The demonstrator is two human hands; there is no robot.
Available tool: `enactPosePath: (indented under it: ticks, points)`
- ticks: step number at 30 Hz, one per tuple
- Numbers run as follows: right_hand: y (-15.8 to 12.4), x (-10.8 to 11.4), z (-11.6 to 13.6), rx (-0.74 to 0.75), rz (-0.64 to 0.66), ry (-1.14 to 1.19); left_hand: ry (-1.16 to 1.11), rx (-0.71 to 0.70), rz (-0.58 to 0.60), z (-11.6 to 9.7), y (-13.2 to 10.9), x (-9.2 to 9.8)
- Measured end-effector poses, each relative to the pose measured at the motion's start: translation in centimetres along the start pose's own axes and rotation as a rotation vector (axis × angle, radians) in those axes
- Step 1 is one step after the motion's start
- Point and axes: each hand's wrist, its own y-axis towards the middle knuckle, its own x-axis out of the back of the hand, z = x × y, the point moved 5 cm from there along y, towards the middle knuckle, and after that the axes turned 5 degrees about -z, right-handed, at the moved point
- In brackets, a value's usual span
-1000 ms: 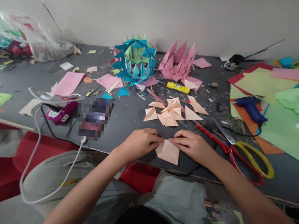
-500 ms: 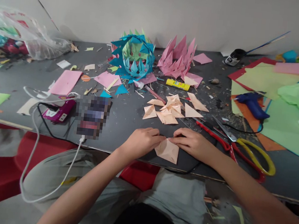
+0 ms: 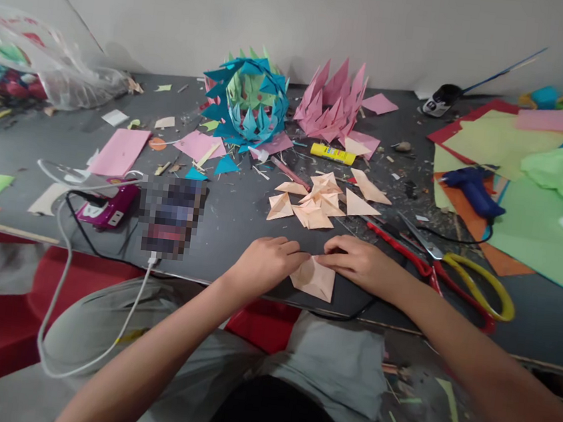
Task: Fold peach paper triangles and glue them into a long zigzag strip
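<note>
A peach square of paper [image 3: 315, 279] with creases lies at the table's front edge. My left hand [image 3: 272, 261] pinches its upper left edge, fingers closed and pressed down. On the upper right edge, my right hand [image 3: 349, 261] also has its fingers closed on the paper. The fingertips of both hands nearly meet at the top, hiding that edge. Just beyond the hands lies a pile of folded peach paper pieces [image 3: 318, 203]. Scissors [image 3: 456, 273] with red and yellow handles lie right of my right hand, beside a red-handled tool [image 3: 398, 247].
Folded-paper rings, one blue [image 3: 248, 142] and one pink [image 3: 329, 118], stand near the wall. A yellow glue stick [image 3: 332, 154] lies before them. On the right are a blue glue gun [image 3: 475, 191] and coloured sheets [image 3: 544, 228]. A phone [image 3: 173, 216] with a white cable [image 3: 60, 282] lies left.
Both hands keep hold of the peach paper in nearly the same pose. The whole view has shifted slightly; nothing else has visibly moved.
</note>
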Motion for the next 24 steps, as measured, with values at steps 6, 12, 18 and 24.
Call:
enactPosePath:
  ticks: [6, 12, 18, 24]
  points:
    - [0.2, -0.2, -0.1, 0.016, 0.034, 0.003, -0.016, 0.022, 0.047, 0.0, 0.2, 0.3]
    - [-0.3, 0.2, -0.4, -0.123, 0.096, 0.009, -0.071, 0.176, 0.185, 0.8, -0.2, 0.3]
    - [-0.5, 0.9, -0.8, -0.237, 0.109, 0.043, -0.06, 0.2, 0.308, 1.2, -0.2, 0.9]
    - [-1.8, 1.3, -1.1, -0.278, 0.054, 0.105, -0.069, 0.189, 0.401, 1.4, -0.2, 1.5]
